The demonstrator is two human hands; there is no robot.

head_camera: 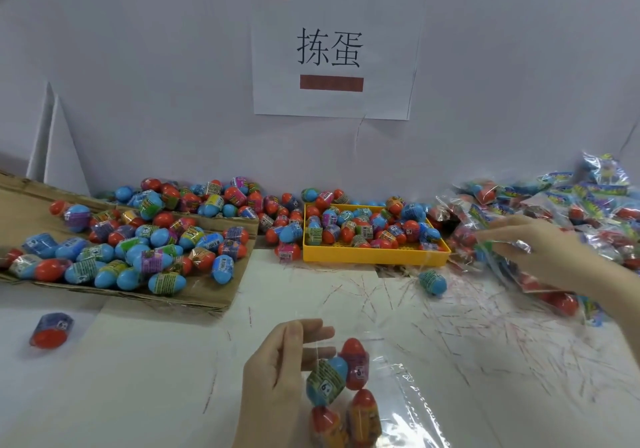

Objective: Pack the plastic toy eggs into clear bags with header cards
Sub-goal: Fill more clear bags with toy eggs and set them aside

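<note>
Nearest me, the left hand (277, 375) pinches a clear bag (349, 395) holding four toy eggs (three red, one blue). Farther right, the right hand (540, 253) grips a filled bag at the packed pile (571, 212). Beyond, loose eggs fill a yellow tray (377, 255) and cardboard (214, 291).

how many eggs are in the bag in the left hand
4 visible: a red egg at top, a blue egg beside it, and two orange-red eggs below. More may be hidden past the frame edge.
</note>
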